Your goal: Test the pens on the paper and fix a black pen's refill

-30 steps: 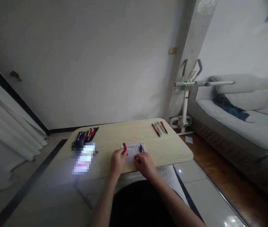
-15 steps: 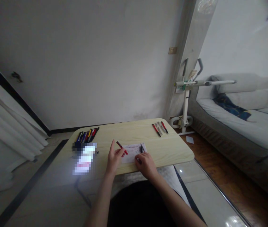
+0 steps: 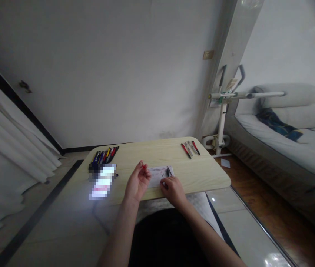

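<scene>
My left hand (image 3: 138, 181) is raised over the near edge of the table, its fingers curled around a red pen (image 3: 144, 167). Only a short red part of that pen shows past the fingertips. My right hand (image 3: 173, 188) rests closed on the lower right of a small white sheet of paper (image 3: 155, 178) bearing dark marks. A black pen (image 3: 169, 171) sticks out from the far side of these fingers, over the sheet; the hand hides its other end.
A row of several pens (image 3: 104, 155) lies at the table's left, beside a bright pixelated screen (image 3: 103, 181). More pens, red and clear (image 3: 190, 149), lie at the far right of the pale wooden table (image 3: 207, 174). A white exercise machine (image 3: 222, 122) and a bed (image 3: 279, 129) stand to the right.
My left hand has turned its palm upward, and the red pen with its dark end is now mostly hidden in the fingers. The right hand stays on the paper. The view has shifted slightly.
</scene>
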`<state>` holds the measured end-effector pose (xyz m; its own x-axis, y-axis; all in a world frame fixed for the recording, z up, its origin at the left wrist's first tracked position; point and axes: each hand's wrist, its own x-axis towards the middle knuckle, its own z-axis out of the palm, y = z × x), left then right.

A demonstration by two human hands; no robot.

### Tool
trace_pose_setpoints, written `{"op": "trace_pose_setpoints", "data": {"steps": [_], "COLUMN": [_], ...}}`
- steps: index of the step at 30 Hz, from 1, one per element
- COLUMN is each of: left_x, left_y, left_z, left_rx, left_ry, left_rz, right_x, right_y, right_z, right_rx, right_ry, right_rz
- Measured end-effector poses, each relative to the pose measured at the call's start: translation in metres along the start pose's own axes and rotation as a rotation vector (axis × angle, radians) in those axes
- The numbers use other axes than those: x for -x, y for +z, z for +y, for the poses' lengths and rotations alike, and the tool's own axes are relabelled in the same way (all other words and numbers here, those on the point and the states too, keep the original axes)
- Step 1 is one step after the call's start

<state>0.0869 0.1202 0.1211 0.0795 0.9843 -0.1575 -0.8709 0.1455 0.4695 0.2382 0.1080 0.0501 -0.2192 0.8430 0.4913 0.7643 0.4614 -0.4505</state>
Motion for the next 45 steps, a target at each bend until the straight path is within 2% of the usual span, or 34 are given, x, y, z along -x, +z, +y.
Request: {"op": "trace_pose_setpoints", "data": {"steps": [11,22,27,30,33,38,41,45], "left_x": [-0.001,0.002,-0.001,-0.005,-0.007,-0.012,-0.015,-0.017], "left_y": [-0.002,-0.002,-0.007,-0.016,-0.027,-0.039,-0.042,-0.046], "left_z": [-0.003,-0.003,-0.004,-0.004,-0.005,-0.009,-0.012,-0.017], "left_rx": [-0.049,-0.023,-0.102,-0.216,-0.428,-0.757,-0.890,-1.162], "left_ry": [0.043,0.020,0.065,0.161,0.311,0.437,0.463,0.556], "left_rz": [0.017,0.035,0.027,0.061,0.141,0.180,0.147,0.106], "right_x": [0.000,0.000,0.000,0.000,-0.001,-0.003,-0.005,-0.004], "right_y": [0.000,-0.001,0.000,-0.002,-0.012,-0.035,-0.039,-0.034], "right_z": [-0.001,0.000,-0.001,-0.002,0.003,0.037,0.059,0.065], "right_rx": [-0.017,-0.017,-0.018,-0.057,-0.179,-0.285,-0.305,-0.233], "right_ry": [0.005,-0.002,0.002,-0.001,0.026,0.244,0.371,0.334], "right_rz": [0.004,0.003,0.009,0.022,0.077,0.236,0.232,0.171]}}
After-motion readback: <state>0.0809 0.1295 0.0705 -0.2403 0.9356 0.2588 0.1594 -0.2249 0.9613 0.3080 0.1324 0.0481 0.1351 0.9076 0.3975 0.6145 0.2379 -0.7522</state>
